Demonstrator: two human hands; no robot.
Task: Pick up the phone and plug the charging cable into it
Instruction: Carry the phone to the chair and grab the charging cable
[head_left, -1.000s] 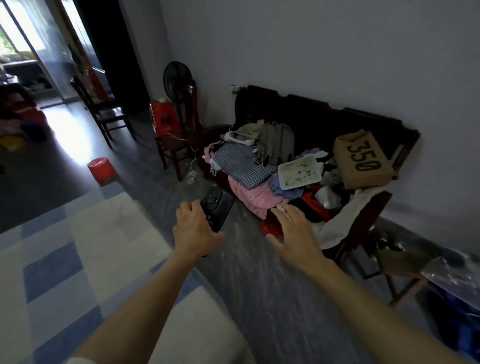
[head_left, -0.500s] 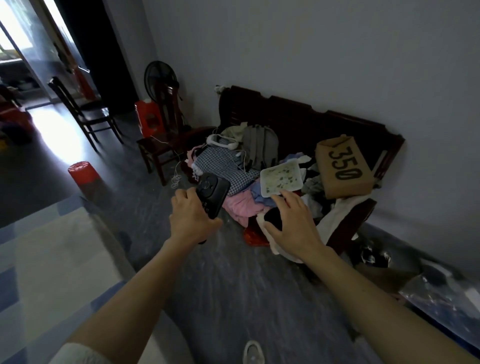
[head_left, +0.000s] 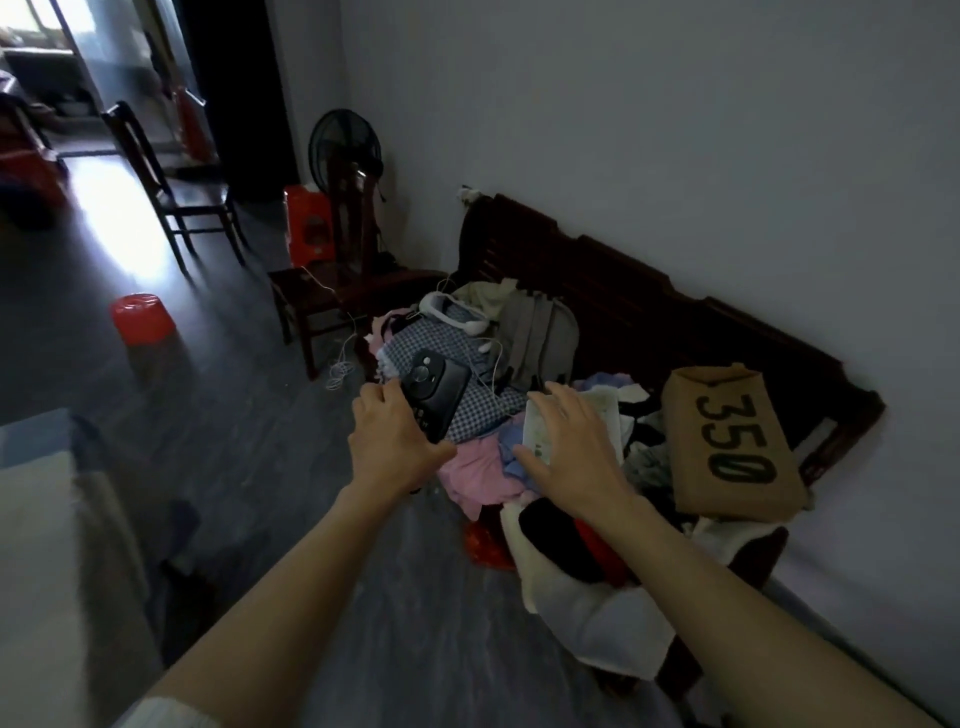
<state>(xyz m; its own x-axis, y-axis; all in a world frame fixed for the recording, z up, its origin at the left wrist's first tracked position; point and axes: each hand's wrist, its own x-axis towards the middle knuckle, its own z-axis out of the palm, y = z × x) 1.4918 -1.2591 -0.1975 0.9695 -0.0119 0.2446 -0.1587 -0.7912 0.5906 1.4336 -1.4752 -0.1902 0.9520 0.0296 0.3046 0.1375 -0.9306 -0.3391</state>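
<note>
My left hand grips a black phone, back side up with its round camera ring showing, held over the checked cloth on the bench. My right hand hovers with fingers spread over a white patterned tray and the clothes pile, holding nothing. A thin white cable hangs from the small wooden chair down to the floor, left of the phone. Another white cord runs across the checked cloth just right of the phone.
A dark wooden bench against the wall is heaped with clothes, a grey backpack and a brown "350" box. A fan, orange stool, second chair and red bucket stand to the left. A mattress edge lies at lower left.
I have stepped closer to the bench. Both hands moved forward; the phone now sits over the checked cloth and my right hand is over the white tray.
</note>
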